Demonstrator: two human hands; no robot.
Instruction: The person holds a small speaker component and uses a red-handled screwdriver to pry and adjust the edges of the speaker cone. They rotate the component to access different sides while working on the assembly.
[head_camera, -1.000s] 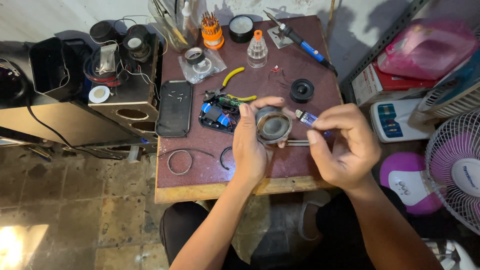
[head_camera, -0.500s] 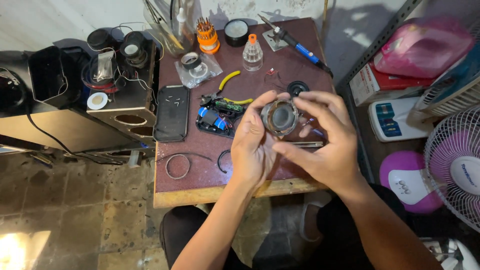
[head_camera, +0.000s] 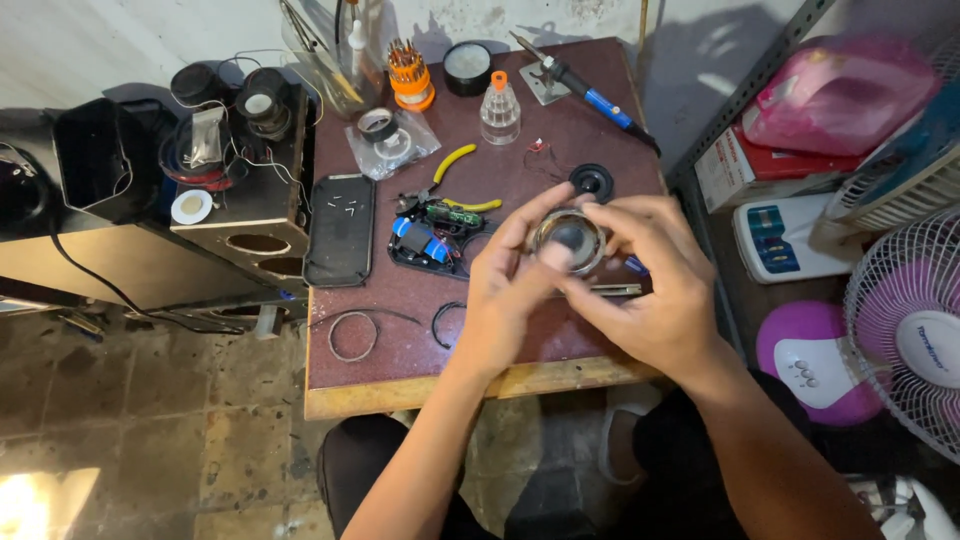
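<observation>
Both your hands pinch a small round speaker driver (head_camera: 568, 240) above the table (head_camera: 400, 350): left hand (head_camera: 510, 300) cradling, right hand (head_camera: 655, 290) gripping its rim, circuit board (head_camera: 430, 235) just left.

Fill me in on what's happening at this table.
A person seated at a small reddish table holds a small round speaker up in both hands. The left hand cups it from the side and the right hand grips its rim from the other. On the table behind lie an opened circuit board, yellow-handled pliers, a black case, a soldering iron and loose wire rings.
</observation>
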